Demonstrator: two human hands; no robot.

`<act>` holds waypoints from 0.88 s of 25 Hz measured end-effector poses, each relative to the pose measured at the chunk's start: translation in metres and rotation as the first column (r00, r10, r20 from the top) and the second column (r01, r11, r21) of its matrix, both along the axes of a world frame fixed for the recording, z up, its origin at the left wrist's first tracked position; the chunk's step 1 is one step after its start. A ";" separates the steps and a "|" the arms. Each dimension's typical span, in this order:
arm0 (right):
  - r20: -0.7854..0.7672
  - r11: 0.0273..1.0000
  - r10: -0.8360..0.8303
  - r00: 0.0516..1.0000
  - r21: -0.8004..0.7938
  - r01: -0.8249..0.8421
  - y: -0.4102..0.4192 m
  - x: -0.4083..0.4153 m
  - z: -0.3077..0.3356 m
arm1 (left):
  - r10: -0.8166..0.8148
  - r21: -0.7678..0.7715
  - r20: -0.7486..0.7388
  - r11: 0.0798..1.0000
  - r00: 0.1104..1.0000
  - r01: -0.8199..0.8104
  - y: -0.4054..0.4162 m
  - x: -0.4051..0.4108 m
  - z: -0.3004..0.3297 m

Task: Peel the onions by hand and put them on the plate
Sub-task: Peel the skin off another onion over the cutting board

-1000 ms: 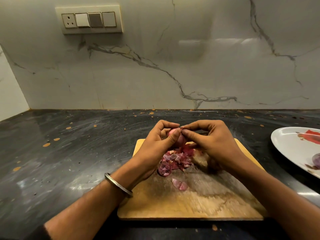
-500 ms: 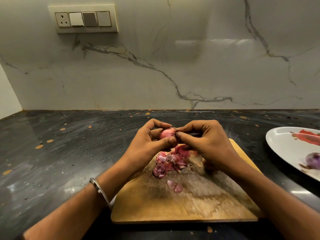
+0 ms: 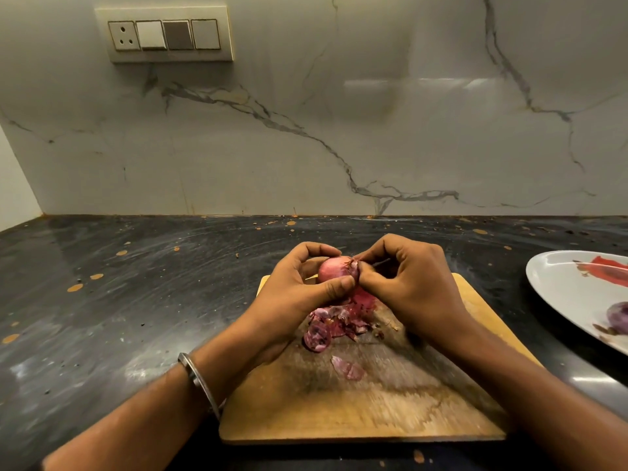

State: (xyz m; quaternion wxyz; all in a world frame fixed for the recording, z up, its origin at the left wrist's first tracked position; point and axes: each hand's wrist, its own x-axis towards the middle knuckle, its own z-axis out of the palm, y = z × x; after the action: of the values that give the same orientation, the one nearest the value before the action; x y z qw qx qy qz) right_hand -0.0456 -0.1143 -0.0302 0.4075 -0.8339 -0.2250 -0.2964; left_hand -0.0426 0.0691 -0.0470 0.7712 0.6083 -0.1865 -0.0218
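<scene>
A small red onion [image 3: 334, 270] is held above the far end of a wooden cutting board [image 3: 390, 406]. My left hand [image 3: 299, 294] grips it from the left, thumb across its front. My right hand [image 3: 407, 283] pinches the skin at the onion's right tip. A heap of purple onion peels [image 3: 334, 322] lies on the board under my hands, with one loose scrap [image 3: 346, 368] nearer to me. At the right edge a white plate [image 3: 557, 280] with a red pattern holds a peeled onion [image 3: 620, 316], partly cut off by the frame.
The board lies on a dark, speckled stone counter [image 3: 136, 300]. A white marble wall [image 3: 339, 130] rises behind it, carrying a socket and switch panel [image 3: 166, 35] at the upper left. A metal bangle [image 3: 198, 382] sits on my left wrist.
Both hands stay on the onion and have turned it slightly; more of its pale pink side shows. The right fingers have shifted to the tip. The view has drifted a little.
</scene>
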 end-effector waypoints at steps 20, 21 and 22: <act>-0.131 0.994 0.085 0.988 0.086 -0.074 -0.003 -0.001 0.008 | -0.079 -0.179 -0.155 0.983 0.985 0.051 0.007 0.010 0.005; -0.140 0.988 0.119 0.983 0.113 -0.104 -0.003 -0.001 0.008 | -0.092 -0.183 -0.160 0.981 0.983 0.062 0.006 0.010 0.004; -0.150 0.983 0.146 0.978 0.137 -0.125 -0.003 -0.002 0.008 | -0.103 -0.184 -0.163 0.980 0.981 0.072 0.006 0.010 0.003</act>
State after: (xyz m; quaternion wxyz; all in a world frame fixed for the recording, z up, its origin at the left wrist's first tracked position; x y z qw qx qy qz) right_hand -0.0472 -0.1170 -0.0223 0.4956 -0.8101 -0.2288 -0.2139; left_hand -0.0325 0.0755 -0.0438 0.8338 0.5241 -0.1473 -0.0912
